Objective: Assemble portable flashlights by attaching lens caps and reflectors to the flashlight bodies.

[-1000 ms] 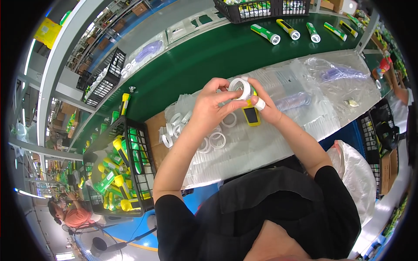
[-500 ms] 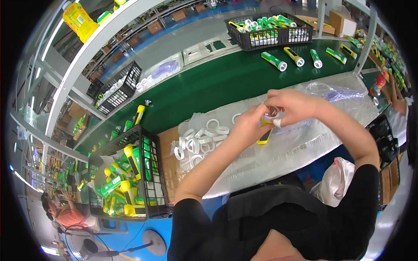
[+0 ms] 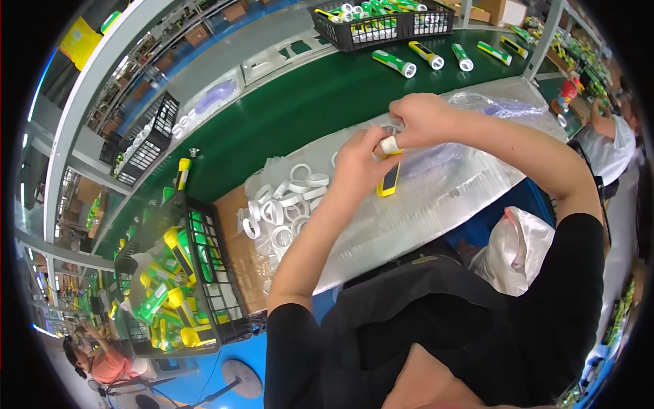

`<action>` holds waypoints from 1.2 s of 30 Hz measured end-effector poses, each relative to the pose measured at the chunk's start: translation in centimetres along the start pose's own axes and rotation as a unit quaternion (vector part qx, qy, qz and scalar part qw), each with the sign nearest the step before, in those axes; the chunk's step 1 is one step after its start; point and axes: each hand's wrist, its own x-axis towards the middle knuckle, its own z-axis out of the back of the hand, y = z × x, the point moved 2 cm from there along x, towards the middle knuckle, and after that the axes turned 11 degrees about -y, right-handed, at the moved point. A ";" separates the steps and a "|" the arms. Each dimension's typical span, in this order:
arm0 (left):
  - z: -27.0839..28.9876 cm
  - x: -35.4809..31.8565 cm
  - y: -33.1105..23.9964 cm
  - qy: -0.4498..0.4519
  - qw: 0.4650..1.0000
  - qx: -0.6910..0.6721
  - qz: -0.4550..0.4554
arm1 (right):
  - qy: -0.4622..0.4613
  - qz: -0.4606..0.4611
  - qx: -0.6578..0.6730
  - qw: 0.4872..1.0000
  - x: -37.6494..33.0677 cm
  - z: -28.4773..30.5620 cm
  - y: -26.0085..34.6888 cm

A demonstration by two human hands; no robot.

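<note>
Desk (image 3: 293, 119), one: long, green-topped, running across your view. Plastic sheet (image 3: 470, 187), one: pale and silvery, spread over the near part of the desk.

Left crate (image 3: 236, 331), one: black, mesh-walled, at your left, heaped with green and yellow flashlights. Far crate (image 3: 361, 38), one: black, beyond the desk's far edge, likewise filled with flashlights. White bag (image 3: 528, 249), one: crumpled, below the sheet's near edge on your right. Purple-tinted plastic (image 3: 507, 108), one bundle: on the sheet's far right part.

Your left grip (image 3: 361, 155): closed on the yellow flashlight (image 3: 389, 180), thumb laid across it near the upper end. Your right grip (image 3: 424, 121): closed about the same upper end, white wrap on one digit, touching the left. Your fingers cover most of that end, so a ring there seems possible but cannot be confirmed. The yellow flashlight has a black panel and hangs over the sheet, right of the loose rings.

Row of flashlights (image 3: 394, 63), five: lying apart on the far side of the desk, green or yellow. White rings (image 3: 272, 213), many: loosely piled on the sheet's left part, near the left crate.
</note>
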 end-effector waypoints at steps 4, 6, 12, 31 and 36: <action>-0.4 0.1 -0.4 -0.021 0.997 -0.058 -0.045 | -0.063 0.239 0.201 0.948 -0.7 0.4 -1.4; -0.6 -0.2 0.0 -0.017 0.999 -0.022 -0.032 | 0.087 0.117 0.094 0.985 -0.7 1.0 0.1; -0.9 -0.3 0.1 -0.027 0.999 -0.010 -0.035 | -0.052 0.065 0.007 0.997 -1.5 0.7 0.4; -1.0 -0.1 0.3 -0.042 0.997 -0.034 -0.060 | 0.013 0.128 0.068 0.989 -0.8 1.1 0.0; -1.5 -0.2 -0.5 -0.034 0.997 0.005 -0.071 | -0.023 0.067 0.035 0.997 -2.0 -0.2 0.3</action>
